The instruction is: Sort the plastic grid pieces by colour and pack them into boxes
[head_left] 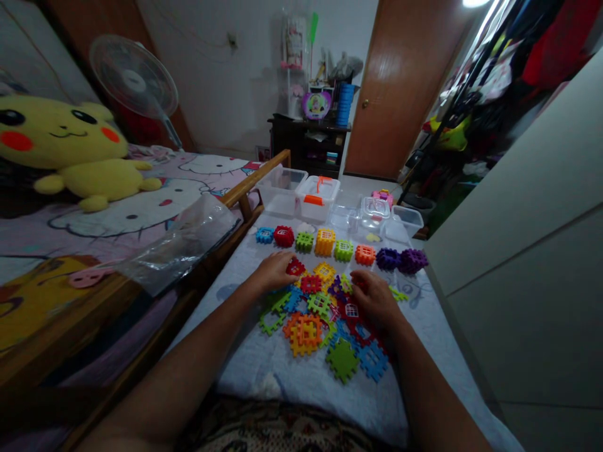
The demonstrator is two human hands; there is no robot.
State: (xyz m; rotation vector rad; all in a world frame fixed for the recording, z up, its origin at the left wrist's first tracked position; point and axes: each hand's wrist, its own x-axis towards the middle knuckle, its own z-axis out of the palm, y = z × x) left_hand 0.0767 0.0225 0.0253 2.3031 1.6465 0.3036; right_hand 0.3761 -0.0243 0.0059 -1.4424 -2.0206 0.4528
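Observation:
A heap of flat, waffle-edged plastic tiles (pixel 320 320) in many colours lies on a pale cloth (pixel 292 370) in front of me. Behind the heap stands a row of assembled cubes (pixel 325 242), blue and red at the left, purple at the right. My left hand (pixel 276 270) rests at the heap's far left edge, fingers curled onto a red tile (pixel 296 267). My right hand (pixel 374 296) lies on the heap's right side, fingers bent down among red and purple tiles; what they grip is hidden.
Clear plastic boxes (pixel 318 198) stand beyond the cubes. A wooden bed frame (pixel 235 198) with a crumpled plastic bag (pixel 183 242) and a yellow plush toy (pixel 70 150) runs along the left. A grey cabinet wall (pixel 527 251) closes the right side.

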